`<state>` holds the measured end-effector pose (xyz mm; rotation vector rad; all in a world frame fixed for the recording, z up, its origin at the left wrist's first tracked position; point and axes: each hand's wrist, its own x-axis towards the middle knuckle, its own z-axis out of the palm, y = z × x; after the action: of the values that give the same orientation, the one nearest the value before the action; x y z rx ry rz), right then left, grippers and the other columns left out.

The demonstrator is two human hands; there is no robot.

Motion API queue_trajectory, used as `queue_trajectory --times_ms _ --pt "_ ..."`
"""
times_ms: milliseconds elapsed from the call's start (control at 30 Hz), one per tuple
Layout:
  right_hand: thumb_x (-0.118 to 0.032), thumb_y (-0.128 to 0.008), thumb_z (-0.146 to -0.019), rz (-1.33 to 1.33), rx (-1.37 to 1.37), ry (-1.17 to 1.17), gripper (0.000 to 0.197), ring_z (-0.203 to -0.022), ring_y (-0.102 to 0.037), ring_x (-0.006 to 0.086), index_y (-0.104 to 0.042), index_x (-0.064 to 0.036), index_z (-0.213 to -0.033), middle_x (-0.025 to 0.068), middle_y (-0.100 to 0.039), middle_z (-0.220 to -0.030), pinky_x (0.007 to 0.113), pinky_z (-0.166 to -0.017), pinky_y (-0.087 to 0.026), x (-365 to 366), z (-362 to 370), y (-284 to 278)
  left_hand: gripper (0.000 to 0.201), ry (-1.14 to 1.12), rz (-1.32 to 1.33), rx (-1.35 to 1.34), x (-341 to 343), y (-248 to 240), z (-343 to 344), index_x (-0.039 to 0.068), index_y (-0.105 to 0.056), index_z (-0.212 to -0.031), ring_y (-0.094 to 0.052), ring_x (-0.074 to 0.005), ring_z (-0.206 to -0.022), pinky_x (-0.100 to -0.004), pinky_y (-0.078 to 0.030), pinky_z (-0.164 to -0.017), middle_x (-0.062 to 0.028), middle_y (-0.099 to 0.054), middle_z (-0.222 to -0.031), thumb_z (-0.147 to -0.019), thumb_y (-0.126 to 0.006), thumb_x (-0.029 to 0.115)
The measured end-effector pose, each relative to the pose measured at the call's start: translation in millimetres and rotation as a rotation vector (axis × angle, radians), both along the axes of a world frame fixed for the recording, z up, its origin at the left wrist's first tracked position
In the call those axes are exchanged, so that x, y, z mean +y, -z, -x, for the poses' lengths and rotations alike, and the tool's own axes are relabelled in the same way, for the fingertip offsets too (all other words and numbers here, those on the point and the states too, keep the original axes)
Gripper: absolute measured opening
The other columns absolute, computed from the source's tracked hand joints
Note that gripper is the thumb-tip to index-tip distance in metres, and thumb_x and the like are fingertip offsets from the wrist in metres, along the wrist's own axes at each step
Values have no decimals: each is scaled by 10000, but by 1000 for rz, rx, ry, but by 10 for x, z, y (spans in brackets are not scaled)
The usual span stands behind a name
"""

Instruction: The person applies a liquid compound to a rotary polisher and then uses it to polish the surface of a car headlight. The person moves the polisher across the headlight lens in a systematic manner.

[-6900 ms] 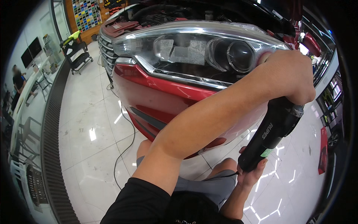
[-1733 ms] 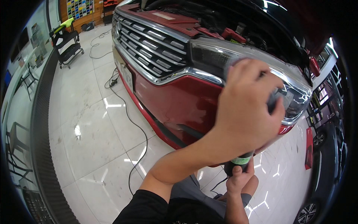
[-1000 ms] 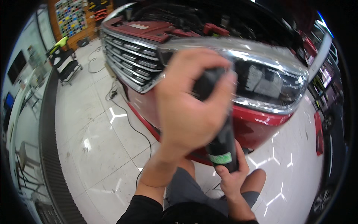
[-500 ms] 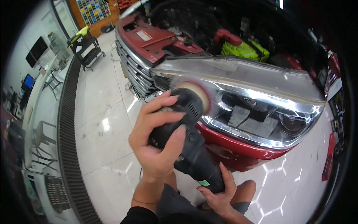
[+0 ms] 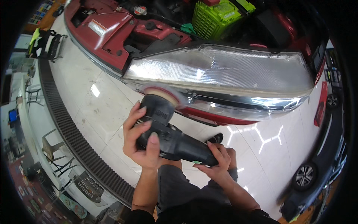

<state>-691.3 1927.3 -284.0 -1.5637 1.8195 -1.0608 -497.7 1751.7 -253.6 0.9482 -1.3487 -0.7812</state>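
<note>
A black power polisher (image 5: 171, 140) is held in both my hands. My left hand (image 5: 141, 138) wraps round its head end, with the fingers over the body. Round the rear handle, my right hand (image 5: 216, 160) is closed. The round polishing pad (image 5: 162, 95), pale with a reddish rim and blurred at its edge, faces the front of the car's headlight (image 5: 223, 72). It appears to be against the headlight's left end, though actual contact is hard to make out. The headlight's clear cover looks shiny along its top and is set in a red car front (image 5: 220, 118).
A bright green crate-like box (image 5: 216, 18) sits in the open engine bay. A dark car (image 5: 317, 164) stands at the right. To the left are a dark floor grate (image 5: 71, 127), a chair (image 5: 52, 149) and a black cart (image 5: 46, 44). Shiny pale tiles (image 5: 93, 108) cover the floor.
My view has tipped further down and shifted over the headlight, showing more of its top. The polisher has turned flatter, its pad now lower along the headlight's left front. Both hands keep their hold.
</note>
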Motion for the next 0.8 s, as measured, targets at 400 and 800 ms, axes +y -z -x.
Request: queue_trajectory --times_ms 400,800 --pt "-677 -915 -727 -75 -21 522 1046 -1151 -703 278 -629 74 -1397 210 -707 -1313 420 -988 -555 599 -148 82 330 304 -33 -181 -6 -875 653 92 -791 -1079 -612 -449 -1288 -596 -448 -1125 -140 -693 -1305 -751 -828 84" --pt "-629 -922 -752 -206 -364 523 1072 -1198 -681 257 -561 79 -1471 194 -692 -1346 416 -1030 -534 453 -619 -11 360 301 -54 -152 -207 -888 452 103 -782 -1009 -647 -408 -1241 -574 -482 -1076 -108 -702 -1218 -661 -824 23"
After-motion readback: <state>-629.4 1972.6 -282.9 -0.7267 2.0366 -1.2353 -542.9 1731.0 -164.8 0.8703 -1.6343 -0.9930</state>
